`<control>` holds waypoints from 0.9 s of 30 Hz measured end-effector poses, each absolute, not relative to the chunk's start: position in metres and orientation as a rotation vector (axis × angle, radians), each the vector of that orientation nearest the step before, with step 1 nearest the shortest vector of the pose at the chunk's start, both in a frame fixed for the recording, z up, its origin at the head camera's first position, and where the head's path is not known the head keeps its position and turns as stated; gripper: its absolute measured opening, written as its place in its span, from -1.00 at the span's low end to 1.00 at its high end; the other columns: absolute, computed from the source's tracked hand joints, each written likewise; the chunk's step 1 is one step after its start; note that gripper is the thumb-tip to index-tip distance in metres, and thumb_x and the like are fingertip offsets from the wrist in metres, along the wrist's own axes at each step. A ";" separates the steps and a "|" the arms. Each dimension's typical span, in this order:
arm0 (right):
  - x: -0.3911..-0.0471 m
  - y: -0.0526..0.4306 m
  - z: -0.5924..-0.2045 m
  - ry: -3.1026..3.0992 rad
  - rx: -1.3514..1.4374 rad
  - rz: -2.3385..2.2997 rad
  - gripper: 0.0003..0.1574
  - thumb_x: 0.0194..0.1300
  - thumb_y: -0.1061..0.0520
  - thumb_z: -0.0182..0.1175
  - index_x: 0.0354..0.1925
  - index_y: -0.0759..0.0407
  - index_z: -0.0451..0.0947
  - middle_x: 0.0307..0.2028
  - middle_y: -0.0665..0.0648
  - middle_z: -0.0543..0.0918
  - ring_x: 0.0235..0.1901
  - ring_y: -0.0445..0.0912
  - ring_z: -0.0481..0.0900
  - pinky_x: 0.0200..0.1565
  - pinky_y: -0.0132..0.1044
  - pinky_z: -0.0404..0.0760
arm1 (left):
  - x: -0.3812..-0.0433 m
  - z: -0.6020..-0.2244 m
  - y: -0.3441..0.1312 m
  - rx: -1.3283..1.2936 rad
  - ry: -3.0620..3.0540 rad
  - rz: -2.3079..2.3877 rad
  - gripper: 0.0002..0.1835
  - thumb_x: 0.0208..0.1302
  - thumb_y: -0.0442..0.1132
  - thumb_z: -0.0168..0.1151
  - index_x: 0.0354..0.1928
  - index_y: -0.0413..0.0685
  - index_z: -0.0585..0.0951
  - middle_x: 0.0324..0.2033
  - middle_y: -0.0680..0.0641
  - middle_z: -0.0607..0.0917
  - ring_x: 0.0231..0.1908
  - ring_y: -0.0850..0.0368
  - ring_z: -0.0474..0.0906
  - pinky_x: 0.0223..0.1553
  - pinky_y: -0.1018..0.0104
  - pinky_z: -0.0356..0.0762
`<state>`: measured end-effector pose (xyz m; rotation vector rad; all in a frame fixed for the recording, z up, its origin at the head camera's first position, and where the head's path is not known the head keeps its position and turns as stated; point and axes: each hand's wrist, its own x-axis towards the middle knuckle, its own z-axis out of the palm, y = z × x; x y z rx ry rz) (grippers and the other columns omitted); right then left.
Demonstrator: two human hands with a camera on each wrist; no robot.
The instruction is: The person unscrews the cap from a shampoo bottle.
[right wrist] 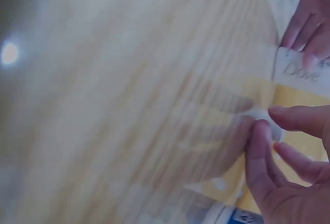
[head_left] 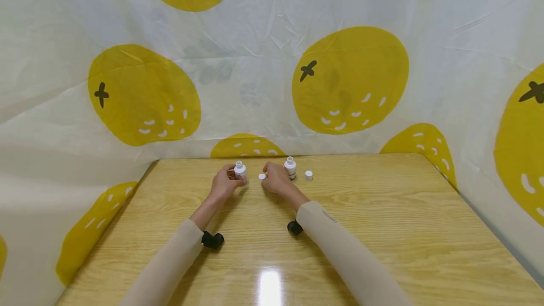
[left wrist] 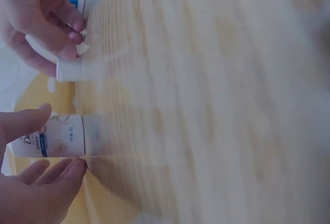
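My left hand (head_left: 223,184) grips a small white Dove bottle (head_left: 240,170), thumb on one side and fingers on the other. The bottle stands upright on the table, its neck uncapped. Just to the right, my right hand (head_left: 277,179) pinches a white bottle cap (head_left: 262,176) down at the tabletop; the fingers partly hide this cap in the right wrist view. Beyond the right hand stands a second white bottle (head_left: 290,166), uncapped too and partly covered by the hand. Another white cap (head_left: 309,174) lies to its right.
The wooden table (head_left: 382,211) reaches back to a white curtain (head_left: 255,89) printed with big yellow fruit, which also hangs at both sides. Both wrists carry a black camera mount (head_left: 212,240). Light glares off the table's near part.
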<state>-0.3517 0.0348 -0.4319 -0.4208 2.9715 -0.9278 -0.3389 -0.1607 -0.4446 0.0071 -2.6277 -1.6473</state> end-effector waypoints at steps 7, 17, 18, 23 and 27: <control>-0.333 0.037 -0.425 2.885 -0.418 -0.991 -0.65 0.14 0.36 0.31 -0.08 0.37 0.52 -0.43 0.13 0.52 -0.47 -0.05 0.36 -0.41 -0.25 0.35 | -0.331 -0.443 -0.174 0.032 -2.673 -1.618 -0.23 0.26 -0.29 0.44 0.46 -0.26 0.35 0.33 -0.40 0.52 0.33 -0.31 0.50 0.28 -0.11 0.52; -0.306 0.062 -0.427 2.789 -0.496 -0.944 -0.19 0.21 0.20 0.43 0.36 0.43 0.41 -0.30 0.12 0.64 -0.38 -0.12 0.50 -0.30 -0.23 0.52 | -0.316 -0.442 -0.186 -0.016 -2.744 -1.623 -0.20 0.30 -0.25 0.42 0.50 -0.30 0.29 0.41 -0.45 0.42 0.41 -0.35 0.39 0.35 -0.15 0.43; -0.301 0.067 -0.427 2.783 -0.506 -0.935 -0.19 0.22 0.17 0.45 0.35 0.41 0.43 -0.21 0.15 0.69 -0.28 -0.09 0.58 -0.22 -0.19 0.59 | -0.315 -0.442 -0.187 -0.023 -2.750 -1.616 -0.20 0.31 -0.24 0.42 0.50 -0.30 0.29 0.41 -0.45 0.41 0.42 -0.36 0.38 0.36 -0.15 0.42; -0.278 0.099 -0.425 2.750 -0.552 -0.919 -0.28 0.23 0.16 0.45 0.29 0.37 0.49 -0.06 0.24 0.75 -0.04 0.07 0.71 0.00 -0.05 0.67 | -0.304 -0.439 -0.192 -0.071 -2.811 -1.534 -0.21 0.35 -0.17 0.40 0.50 -0.30 0.28 0.42 -0.45 0.40 0.42 -0.37 0.37 0.38 -0.18 0.38; -0.261 0.136 -0.421 2.752 -0.625 -0.922 -0.36 0.28 0.18 0.41 0.26 0.39 0.52 -0.09 0.23 0.75 -0.08 0.05 0.71 -0.05 -0.07 0.67 | -0.296 -0.434 -0.201 -0.120 -2.877 -1.418 -0.21 0.37 -0.12 0.38 0.51 -0.26 0.27 0.44 -0.42 0.38 0.41 -0.38 0.38 0.37 -0.21 0.39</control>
